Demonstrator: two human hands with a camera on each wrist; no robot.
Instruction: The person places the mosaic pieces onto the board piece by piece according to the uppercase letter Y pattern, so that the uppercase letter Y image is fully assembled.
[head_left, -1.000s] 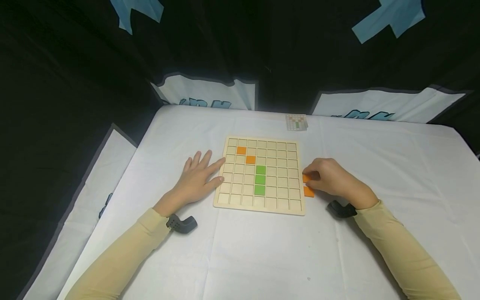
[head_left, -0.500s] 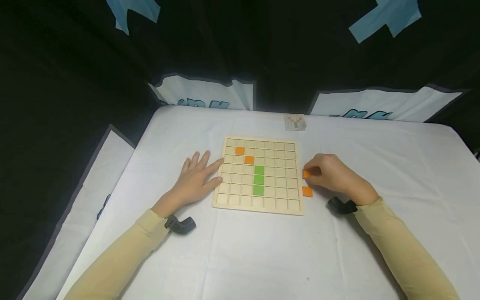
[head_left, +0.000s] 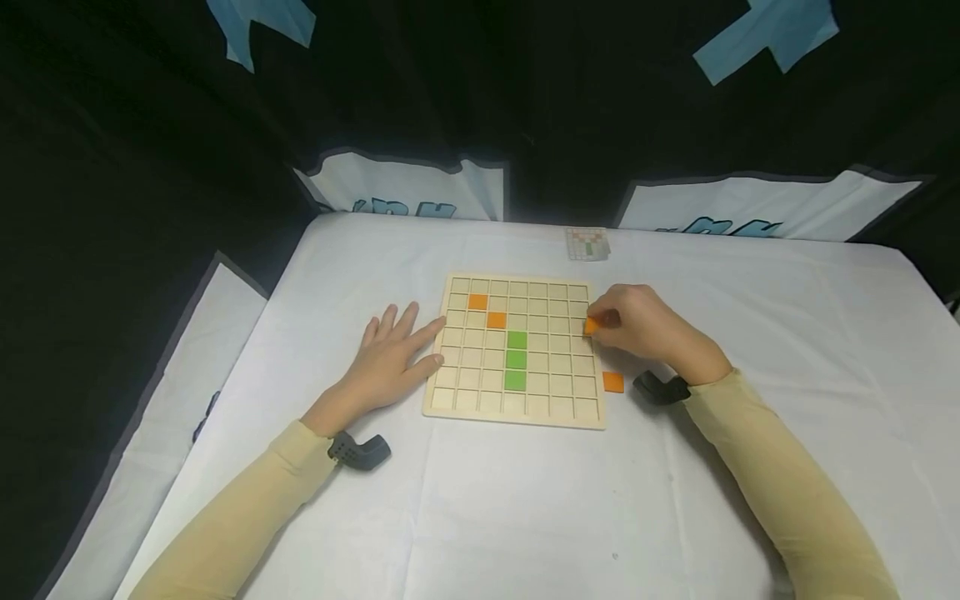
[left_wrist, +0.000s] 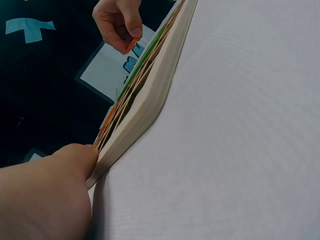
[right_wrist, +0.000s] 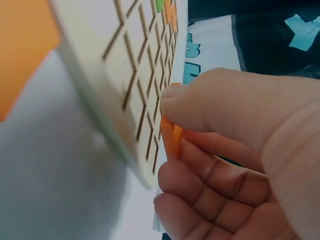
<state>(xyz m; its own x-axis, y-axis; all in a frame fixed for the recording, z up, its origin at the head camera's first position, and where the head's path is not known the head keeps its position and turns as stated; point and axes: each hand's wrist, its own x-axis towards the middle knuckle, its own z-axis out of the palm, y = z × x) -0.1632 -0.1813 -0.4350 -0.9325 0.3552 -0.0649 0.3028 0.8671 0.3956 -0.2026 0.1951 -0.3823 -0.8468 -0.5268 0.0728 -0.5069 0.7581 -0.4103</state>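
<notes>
A square wooden grid board [head_left: 536, 407] lies flat on the white table, with two orange tiles in a diagonal and a column of three green tiles [head_left: 516, 360] in its cells. My left hand [head_left: 382, 357] is spread at the board's left edge, thumb and index fingertip on the rim. At the right edge, my right hand [head_left: 647, 327] pinches an orange tile [right_wrist: 172, 136] between thumb and fingers, held tilted over the rim. Another orange tile [head_left: 612, 382] lies on the cloth just right of the board. In the left wrist view the board shows nearly edge-on.
Beyond the board, near the table's back edge, lies a small pattern card [head_left: 588, 244] printed with a coloured grid. A dark curtain [head_left: 480, 92] with blue tape strips hangs behind the table. Each wrist carries a dark camera mount [head_left: 362, 452].
My right hand has lifted an orange tile from beside the board and carried it up and left to the right rim. The left hand stays put.
</notes>
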